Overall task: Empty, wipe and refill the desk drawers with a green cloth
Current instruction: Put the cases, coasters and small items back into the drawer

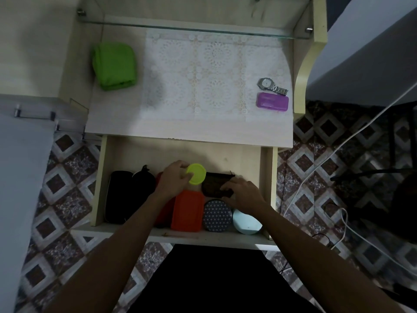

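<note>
The top desk drawer [126,152] is pulled out below the desktop. My left hand [173,179] grips a round yellow-green container [196,173] over the drawer's middle. My right hand [242,194] rests on a dark pouch [214,184], its fingers curled at the pouch's front edge. Also inside lie black cases [118,195] at the left, an orange box [187,211], a patterned round tin [217,215] and a pale blue round box [246,222]. The folded green cloth [115,65] sits on the desktop's left side.
On the desktop lie a white lace mat [214,71], a metal wristwatch [270,85] and a purple case [272,103] at the right. A glass shelf [203,30] spans the back. White cables [327,159] run over the patterned floor to the right.
</note>
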